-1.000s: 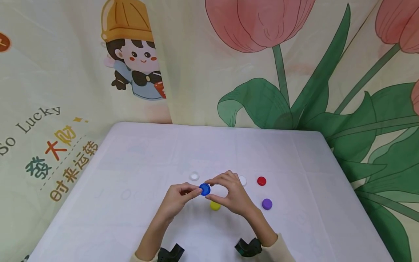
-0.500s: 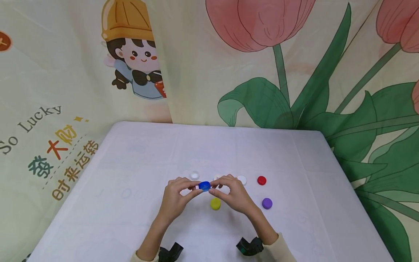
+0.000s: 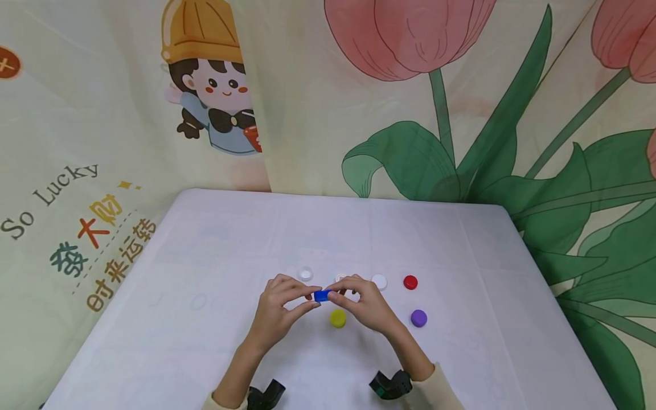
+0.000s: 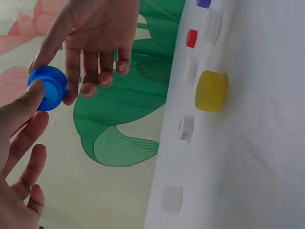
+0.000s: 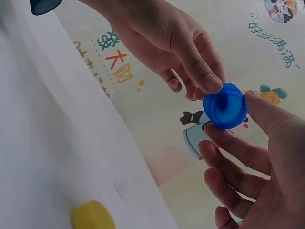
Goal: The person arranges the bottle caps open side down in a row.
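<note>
A blue bottle cap is held up above the table between both hands. My left hand pinches its left side, the thumb lying across the cap's face in the left wrist view. From the other side, my right hand pinches the cap by its rim with thumb and index finger. The cap's hollow inside faces the right wrist camera. On the cloth just below the hands stands a yellow bottle cap.
Several white caps lie behind the hands, one further left. To the right are a red cap and a purple cap. A white cloth covers the table; a printed curtain hangs behind.
The blue cap has turned from facing the head camera to edge-on. My right hand has come in from beside the cap and now grips it.
</note>
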